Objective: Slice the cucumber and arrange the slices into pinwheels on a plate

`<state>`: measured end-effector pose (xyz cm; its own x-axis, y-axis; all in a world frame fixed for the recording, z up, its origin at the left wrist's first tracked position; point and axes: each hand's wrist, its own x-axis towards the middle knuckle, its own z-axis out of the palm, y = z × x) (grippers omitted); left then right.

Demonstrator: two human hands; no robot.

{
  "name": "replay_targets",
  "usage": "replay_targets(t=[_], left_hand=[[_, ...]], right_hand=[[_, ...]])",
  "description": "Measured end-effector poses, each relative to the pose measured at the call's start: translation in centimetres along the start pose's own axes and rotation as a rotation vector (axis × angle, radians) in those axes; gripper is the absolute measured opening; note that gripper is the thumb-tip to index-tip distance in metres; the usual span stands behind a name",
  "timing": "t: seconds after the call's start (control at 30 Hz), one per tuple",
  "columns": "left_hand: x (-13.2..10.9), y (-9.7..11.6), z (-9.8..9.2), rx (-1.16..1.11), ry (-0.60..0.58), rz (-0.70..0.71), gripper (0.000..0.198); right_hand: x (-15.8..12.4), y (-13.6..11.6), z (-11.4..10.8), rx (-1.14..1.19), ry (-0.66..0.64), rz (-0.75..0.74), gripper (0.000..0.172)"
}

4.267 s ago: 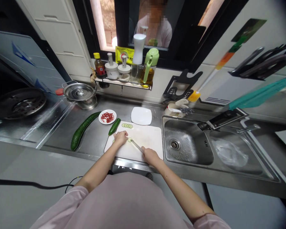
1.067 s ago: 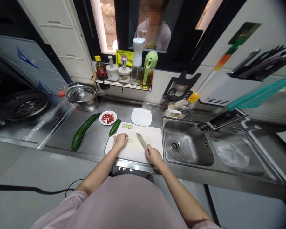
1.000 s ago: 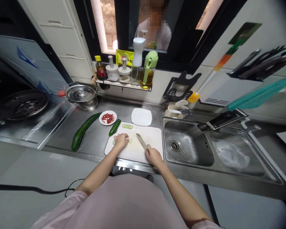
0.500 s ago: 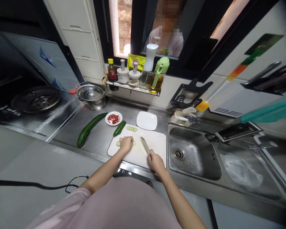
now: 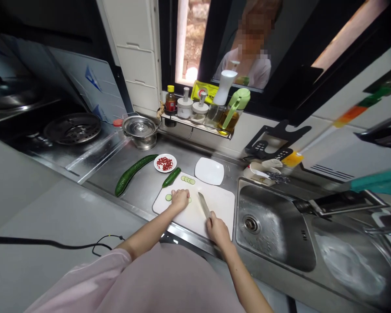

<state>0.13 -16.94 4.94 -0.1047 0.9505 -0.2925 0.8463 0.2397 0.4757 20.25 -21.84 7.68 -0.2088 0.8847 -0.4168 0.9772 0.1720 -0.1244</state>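
The person's right hand (image 5: 218, 230) is wrapped around the handle of a knife (image 5: 204, 206), and the blade points away and a little to the left over the white cutting board (image 5: 221, 206); I can't tell from here whether it touches the surface. The left hand (image 5: 180, 201) is bent over the left half of the board, fingers drawn in and knuckles up, and I can't tell whether anything is gripped beneath it. One pale green slice (image 5: 168, 197) of cucumber lies just left of that hand, and the edge of another slice (image 5: 190, 200) peeks out on its right side. The blade and the left hand are apart, with bare board between them. Further back on the board, a few overlapping slices (image 5: 188, 179) lie in a short row. A short cucumber (image 5: 171, 178) lies slanted at the board's back left corner, and a long, curved cucumber (image 5: 132, 174) rests on the steel counter (image 5: 143, 191) to the left, its far end close to a small round plate (image 5: 156, 167) of chopped red bits (image 5: 165, 163). A white square plate (image 5: 209, 171) sits behind the board. The sink (image 5: 293, 243) is just right of the board, and a metal pot (image 5: 143, 141) stands at the back left
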Motion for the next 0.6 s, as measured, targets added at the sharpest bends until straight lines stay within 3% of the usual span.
replay_targets(t=[0.27, 0.6], left_hand=[[-1.1, -0.7, -1.5, -0.118, 0.042, -0.011, 0.017], [-3.0, -6.5, -3.6, -0.23, 0.104, -0.226, 0.007]], right_hand=[[0.5, 0.3, 0.5, -0.009, 0.017, -0.005, 0.029], [0.4, 0.1, 0.2, 0.019, 0.007, 0.013, 0.029]])
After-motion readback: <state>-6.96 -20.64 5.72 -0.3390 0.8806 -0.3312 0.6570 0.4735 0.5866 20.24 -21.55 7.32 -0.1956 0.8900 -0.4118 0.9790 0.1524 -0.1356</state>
